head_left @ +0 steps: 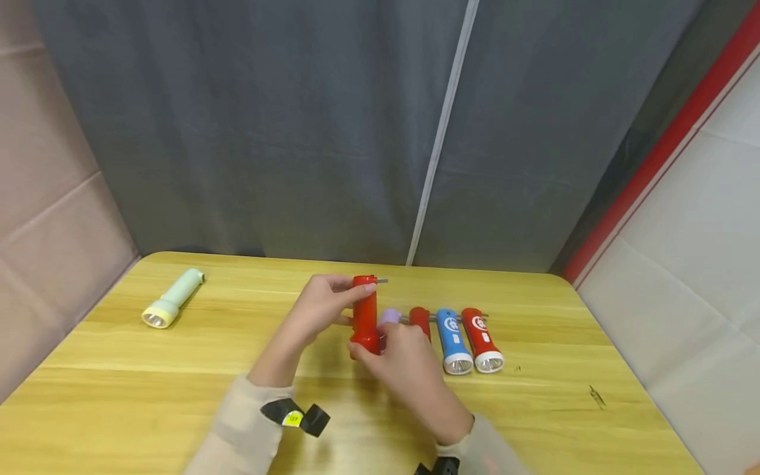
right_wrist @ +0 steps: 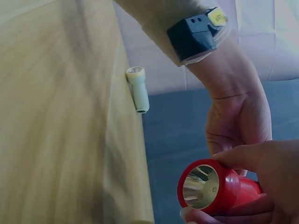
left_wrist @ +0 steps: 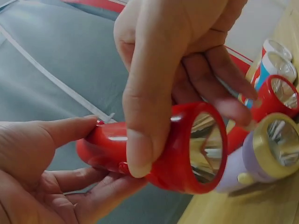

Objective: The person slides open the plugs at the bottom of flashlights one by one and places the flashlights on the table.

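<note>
Both hands hold a plain red flashlight [head_left: 365, 316] above the table, its lens end toward me. The left hand [head_left: 319, 307] grips the tail half, thumb on one side and fingers on the other. At the head end the right hand [head_left: 410, 359] pinches the body; in the left wrist view its thumb [left_wrist: 142, 121] lies across the barrel just behind the lens rim. Metal prongs [head_left: 382, 281] stick out sideways at the tail. Close to the right hand lies a purple flashlight [left_wrist: 237, 163] with a yellowish head, partly hidden in the head view.
To the right of the purple one lie a red flashlight [head_left: 419, 318], a blue one [head_left: 452, 340] and a red-and-white one [head_left: 481, 335] in a row, lenses toward me. A pale green flashlight [head_left: 181, 290] lies at the left of the wooden table [head_left: 148, 396]. A grey curtain [head_left: 267, 132] hangs behind.
</note>
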`<state>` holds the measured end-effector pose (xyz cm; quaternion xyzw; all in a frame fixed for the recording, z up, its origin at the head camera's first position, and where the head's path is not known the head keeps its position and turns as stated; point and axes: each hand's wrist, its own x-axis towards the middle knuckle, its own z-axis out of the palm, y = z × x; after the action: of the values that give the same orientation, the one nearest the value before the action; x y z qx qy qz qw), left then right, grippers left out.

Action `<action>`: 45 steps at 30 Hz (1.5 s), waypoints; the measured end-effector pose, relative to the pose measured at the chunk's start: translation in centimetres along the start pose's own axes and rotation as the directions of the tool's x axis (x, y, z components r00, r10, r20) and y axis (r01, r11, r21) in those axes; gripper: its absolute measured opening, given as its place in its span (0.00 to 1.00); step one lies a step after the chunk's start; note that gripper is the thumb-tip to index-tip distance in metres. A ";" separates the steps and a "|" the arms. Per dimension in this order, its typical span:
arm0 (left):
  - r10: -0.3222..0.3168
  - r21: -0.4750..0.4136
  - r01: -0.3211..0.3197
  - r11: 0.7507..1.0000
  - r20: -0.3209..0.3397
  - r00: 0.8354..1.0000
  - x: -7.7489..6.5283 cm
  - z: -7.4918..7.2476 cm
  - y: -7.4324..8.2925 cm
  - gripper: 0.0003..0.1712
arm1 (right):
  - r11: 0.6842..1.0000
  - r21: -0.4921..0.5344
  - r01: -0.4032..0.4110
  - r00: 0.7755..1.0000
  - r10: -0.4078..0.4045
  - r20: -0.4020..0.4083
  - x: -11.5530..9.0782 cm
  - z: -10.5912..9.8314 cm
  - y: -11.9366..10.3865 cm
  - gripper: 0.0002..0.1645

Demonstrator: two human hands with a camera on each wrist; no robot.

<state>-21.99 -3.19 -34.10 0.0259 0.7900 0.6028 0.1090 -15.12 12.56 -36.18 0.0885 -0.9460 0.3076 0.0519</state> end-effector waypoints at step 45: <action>-0.135 0.239 0.148 0.960 -0.070 0.988 3.4 0.5 -6.3 0.24 | 0.838 -0.530 0.130 0.965 -0.231 -0.127 -1.2 5.8 -1.5 0.25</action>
<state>-24.65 -3.84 -40.70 -0.0336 0.8604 0.4924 0.1267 -13.92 8.12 -40.14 0.1313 -0.9719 0.0428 0.1905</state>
